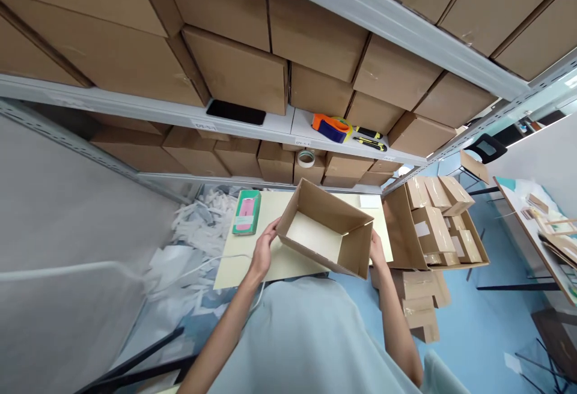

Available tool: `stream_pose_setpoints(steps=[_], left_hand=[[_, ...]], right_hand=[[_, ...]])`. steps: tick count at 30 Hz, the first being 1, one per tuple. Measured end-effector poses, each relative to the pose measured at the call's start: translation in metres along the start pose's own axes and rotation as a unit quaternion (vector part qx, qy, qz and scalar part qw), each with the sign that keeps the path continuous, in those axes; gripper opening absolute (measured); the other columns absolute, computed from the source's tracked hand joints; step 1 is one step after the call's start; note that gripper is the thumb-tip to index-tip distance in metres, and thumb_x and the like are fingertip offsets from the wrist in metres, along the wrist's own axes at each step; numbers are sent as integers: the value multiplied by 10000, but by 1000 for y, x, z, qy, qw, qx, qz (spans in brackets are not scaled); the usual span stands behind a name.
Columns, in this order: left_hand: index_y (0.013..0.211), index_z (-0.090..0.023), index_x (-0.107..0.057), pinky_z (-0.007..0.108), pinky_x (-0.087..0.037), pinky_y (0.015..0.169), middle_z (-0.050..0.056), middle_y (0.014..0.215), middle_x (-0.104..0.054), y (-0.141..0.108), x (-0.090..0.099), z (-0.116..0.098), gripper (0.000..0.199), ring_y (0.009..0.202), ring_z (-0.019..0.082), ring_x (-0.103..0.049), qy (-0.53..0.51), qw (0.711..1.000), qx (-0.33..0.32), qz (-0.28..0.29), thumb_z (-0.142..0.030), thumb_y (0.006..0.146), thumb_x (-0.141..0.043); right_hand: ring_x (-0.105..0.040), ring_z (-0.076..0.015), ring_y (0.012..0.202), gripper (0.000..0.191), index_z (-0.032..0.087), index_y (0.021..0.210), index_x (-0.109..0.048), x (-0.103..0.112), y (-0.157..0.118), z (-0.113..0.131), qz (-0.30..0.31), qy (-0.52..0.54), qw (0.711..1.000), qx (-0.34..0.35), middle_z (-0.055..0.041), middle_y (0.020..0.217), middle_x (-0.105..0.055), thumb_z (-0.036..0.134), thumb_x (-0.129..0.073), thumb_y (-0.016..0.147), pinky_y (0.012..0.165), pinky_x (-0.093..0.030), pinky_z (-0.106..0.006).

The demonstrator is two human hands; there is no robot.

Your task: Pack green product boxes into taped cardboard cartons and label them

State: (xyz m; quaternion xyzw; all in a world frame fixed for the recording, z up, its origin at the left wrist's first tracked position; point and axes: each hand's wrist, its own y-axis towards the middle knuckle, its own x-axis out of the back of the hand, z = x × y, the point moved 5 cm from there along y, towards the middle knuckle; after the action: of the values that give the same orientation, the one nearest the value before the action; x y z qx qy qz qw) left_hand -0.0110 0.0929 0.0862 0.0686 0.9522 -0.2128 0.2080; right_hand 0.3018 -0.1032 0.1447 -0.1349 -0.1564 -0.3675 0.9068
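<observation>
Between my two hands, over the pale table, is a brown cardboard box [333, 205] with its top side open towards me. A pale surface shows inside it; I cannot tell whether that is the box's bottom or the table [228, 268] seen through. My left hand [264, 250] grips the left end wall, fingers on the outside. At the right end, my right hand [377, 248] holds the box, its fingers partly hidden behind the wall. Left of the box lies a green tray-like case [246, 212] with a pink piece in it.
Shelves [270, 124] packed with cartons rise ahead. A tape dispenser [331, 128], cutter knives [369, 143], a black phone-like slab [236, 112] and a tape roll [306, 158] sit there. A large carton [406, 232] of small boxes stands right; paper strips [198, 226] lie left.
</observation>
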Motion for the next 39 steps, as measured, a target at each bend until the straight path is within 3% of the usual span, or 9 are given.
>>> stream_pose_setpoints(steps=[5, 9, 15, 18, 22, 27, 32, 36, 39], left_hand=[[961, -228, -813, 309, -514, 1075, 82, 1100, -795, 4, -19, -43, 282, 1223, 311, -676, 62, 997, -36, -1, -165, 715, -935], [911, -261, -831, 269, -527, 883, 49, 965, -772, 9, -40, -67, 308, 994, 276, -680, 194, 979, -66, 1, -105, 670, -945], [938, -312, -866, 291, -510, 810, 20, 898, -728, -9, -48, -89, 175, 710, 228, -573, 383, 900, -200, -55, -215, 793, -857], [1047, -314, -871, 302, -484, 813, 28, 933, -707, -30, -47, -92, 214, 711, 225, -556, 426, 868, -240, -90, -247, 853, -809], [1058, -296, -850, 306, -479, 782, 32, 944, -699, -47, -46, -81, 219, 702, 216, -556, 435, 866, -220, -111, -281, 858, -763], [1304, -256, -775, 327, -544, 807, 56, 1091, -737, -51, -56, -61, 413, 798, 219, -684, 578, 791, -200, -26, -416, 983, -570], [1424, -258, -721, 385, -575, 1041, 93, 1390, -752, -55, -66, -47, 548, 1213, 299, -748, 620, 759, -157, 123, -595, 1052, -501], [1520, -290, -671, 431, -527, 1186, 95, 1611, -649, -50, -57, -40, 825, 1474, 362, -627, 619, 750, -100, 209, -739, 835, -772], [1523, -299, -675, 434, -540, 1179, 103, 1630, -630, -38, -47, -36, 965, 1479, 383, -625, 605, 756, -77, 239, -719, 685, -901]], right_hand=[[-721, -256, 872, 490, 223, 1091, -804, 23, -31, 10, 41, -25, 998, -33, -97, 1022, -806, 669, -633, 983, 728, -575, -339], [-718, -246, 667, 382, 245, 1104, -803, 23, -47, 24, 34, -133, 990, -24, -60, 919, -805, 564, -790, 895, 653, -507, -341], [-581, -210, 536, 164, 277, 791, -666, 22, -27, 62, 42, -211, 973, 84, -2, 687, -652, 334, -618, 937, 605, -352, -333], [-556, -199, 557, 139, 270, 885, -721, 29, -11, 75, 56, -218, 965, 131, -8, 732, -634, 292, -602, 955, 612, -336, -330], [-562, -185, 571, 238, 250, 1123, -791, 26, 4, 78, 74, -265, 948, 157, -24, 823, -660, 271, -604, 978, 606, -367, -322], [-725, -203, 758, 407, 223, 1438, -708, 1, 1, 76, 139, -307, 930, 148, -75, 1084, -735, 328, -550, 1079, 750, -569, -330], [-697, -328, 1370, 481, 228, 1526, -672, -18, -6, 72, 224, -315, 910, 148, -144, 1563, -651, 442, -592, 1102, 1135, -581, -444], [-489, -388, 1602, 835, 220, 1592, -627, -16, -2, 60, 342, -309, 880, 113, -155, 1718, -521, 641, -842, 904, 1320, -421, -530], [-535, -387, 1567, 924, 231, 1575, -637, -11, 7, 59, 358, -279, 886, 99, -157, 1683, -565, 672, -912, 812, 1298, -441, -517]])
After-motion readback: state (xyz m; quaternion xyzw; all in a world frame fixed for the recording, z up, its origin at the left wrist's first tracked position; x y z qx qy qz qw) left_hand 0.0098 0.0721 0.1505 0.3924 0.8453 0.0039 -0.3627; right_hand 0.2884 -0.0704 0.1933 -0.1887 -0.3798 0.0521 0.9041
